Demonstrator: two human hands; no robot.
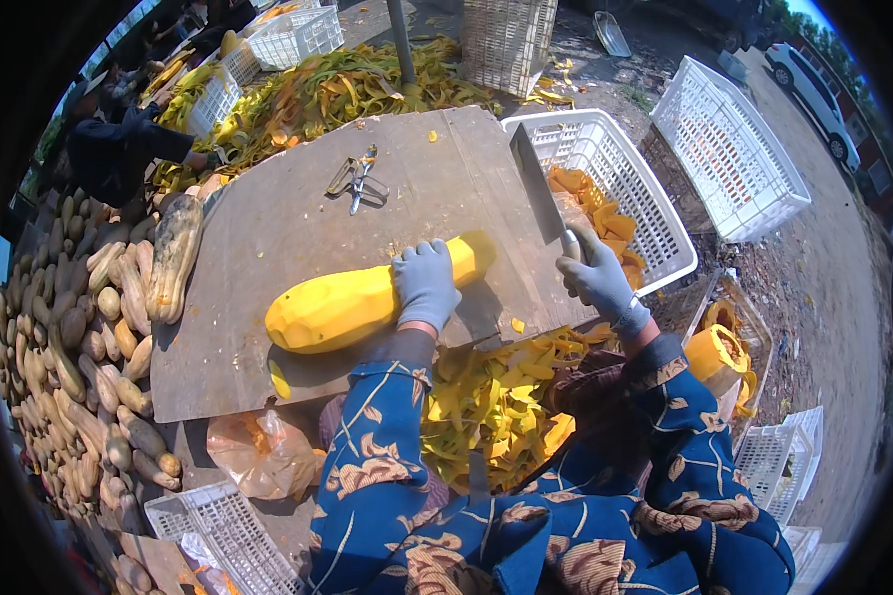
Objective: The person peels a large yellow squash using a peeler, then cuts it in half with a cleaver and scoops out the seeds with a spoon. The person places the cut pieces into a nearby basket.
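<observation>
A long peeled yellow squash lies slantwise on a wooden board. My left hand, in a grey glove, is wrapped over its narrower part from above. To the right, my gloved right hand grips the handle of a broad-bladed cleaver. The blade points up and away, apart from the squash, near the board's right edge. Farther back on the board lie a Y-shaped peeler and a second slim peeler, crossing each other. A small strip of peel rests by the squash's rounded end.
A white plastic crate holding orange squash pieces stands at the board's right. Unpeeled squashes are heaped at left. Peelings cover the ground behind; more peelings lie below the board. A seated person is at upper left.
</observation>
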